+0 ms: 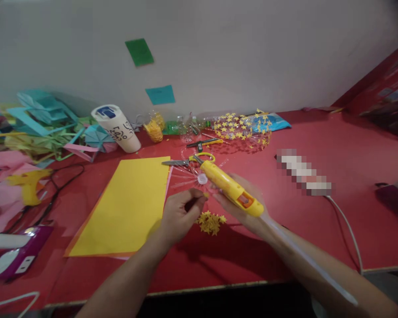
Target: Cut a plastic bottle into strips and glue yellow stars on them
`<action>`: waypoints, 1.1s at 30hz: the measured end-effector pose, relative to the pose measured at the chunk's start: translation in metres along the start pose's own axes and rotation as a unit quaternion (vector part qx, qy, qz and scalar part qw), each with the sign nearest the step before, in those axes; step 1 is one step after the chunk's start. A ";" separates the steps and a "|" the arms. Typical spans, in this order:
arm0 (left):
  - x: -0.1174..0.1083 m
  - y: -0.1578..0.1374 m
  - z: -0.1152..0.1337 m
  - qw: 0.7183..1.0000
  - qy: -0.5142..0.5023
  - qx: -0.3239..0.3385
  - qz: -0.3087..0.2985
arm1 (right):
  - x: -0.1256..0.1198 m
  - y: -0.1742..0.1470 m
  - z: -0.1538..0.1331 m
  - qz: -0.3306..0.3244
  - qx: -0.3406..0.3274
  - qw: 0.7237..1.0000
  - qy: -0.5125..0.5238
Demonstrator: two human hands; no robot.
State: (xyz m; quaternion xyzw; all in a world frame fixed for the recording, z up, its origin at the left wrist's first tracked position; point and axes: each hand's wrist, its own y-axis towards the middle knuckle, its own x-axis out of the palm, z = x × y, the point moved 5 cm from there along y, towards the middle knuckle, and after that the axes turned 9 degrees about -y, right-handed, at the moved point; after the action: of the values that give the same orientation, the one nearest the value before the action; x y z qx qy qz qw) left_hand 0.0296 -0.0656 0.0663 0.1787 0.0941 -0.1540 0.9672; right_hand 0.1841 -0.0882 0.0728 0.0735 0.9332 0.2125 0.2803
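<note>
My right hand [239,198] grips a yellow hot glue gun [232,185], its nozzle pointing up and left; a long translucent glue stick [313,260] runs out of its back end. My left hand [182,212] is closed in a pinch on a small yellow paper star [206,195], only partly visible. Just below the fingertips lies a pile of yellow stars [211,222] on the red table. Thin transparent plastic strips spread around a whitish round piece [202,179] beside the nozzle. Behind them lie yellow-handled scissors [189,161], partly hidden by the gun.
Yellow paper sheets [122,207] lie at left, near a second glue gun [31,183] and a purple power strip [23,254]. Folded coloured paper [36,119], a white cup [117,128] and star-covered transparent plastic [234,126] stand along the wall. A white cable [348,227] crosses the right side.
</note>
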 end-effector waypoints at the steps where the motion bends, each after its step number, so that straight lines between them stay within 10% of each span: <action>1: -0.005 0.002 0.000 1.000 -0.010 -0.002 0.028 | -0.002 0.001 0.000 0.000 -0.002 1.000 0.011; 10: -0.036 0.014 -0.012 0.982 -0.071 -0.017 0.175 | 0.005 -0.001 -0.006 -0.077 -0.073 0.994 -0.014; 33: -0.030 0.011 -0.012 0.986 0.001 0.032 0.162 | 0.012 -0.005 -0.003 -0.081 -0.065 0.994 -0.016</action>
State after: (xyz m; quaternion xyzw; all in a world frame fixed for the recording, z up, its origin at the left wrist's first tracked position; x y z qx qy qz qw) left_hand 0.0033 -0.0436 0.0657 0.2223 0.0598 0.0025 0.9731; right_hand 0.1725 -0.0908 0.0666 -0.0173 0.9157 0.2486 0.3152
